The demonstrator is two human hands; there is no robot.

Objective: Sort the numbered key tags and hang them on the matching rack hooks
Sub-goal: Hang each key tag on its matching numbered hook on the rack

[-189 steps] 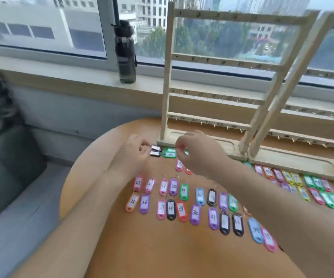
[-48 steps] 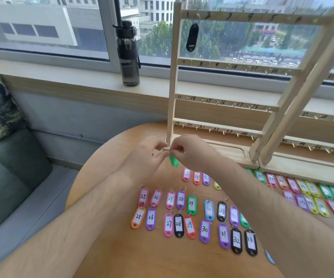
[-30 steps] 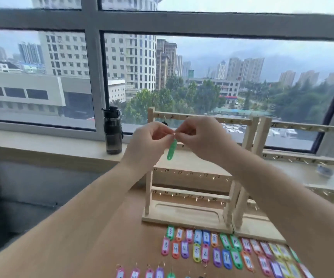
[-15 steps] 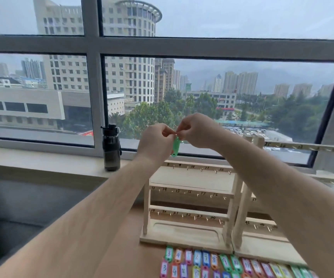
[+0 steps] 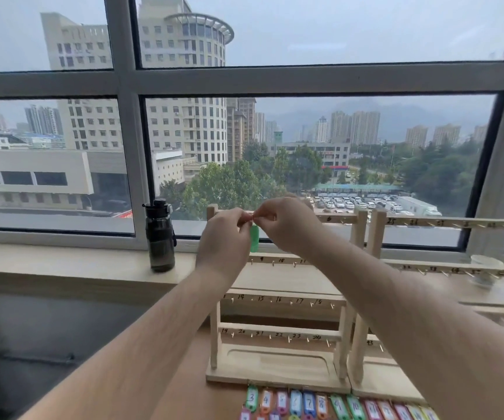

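From where I stand, both hands are up at the top rail of the rack (image 5: 281,328). The left hand (image 5: 223,237) and right hand (image 5: 287,225) meet fingertip to fingertip, each pinching the top of a green tag (image 5: 254,242) that hangs just below and between them. It looks light, stiff plastic, free to swing. I'd hold it by the ring, too small to make out here. The other tags (image 5: 308,403) lie on the desk (image 5: 202,398), well below the hands.

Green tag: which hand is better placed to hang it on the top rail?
Right, probably. Both hands pinch the green tag at its top, but the right hand sits level with the top rail; the left hand is lower and covers its left end.
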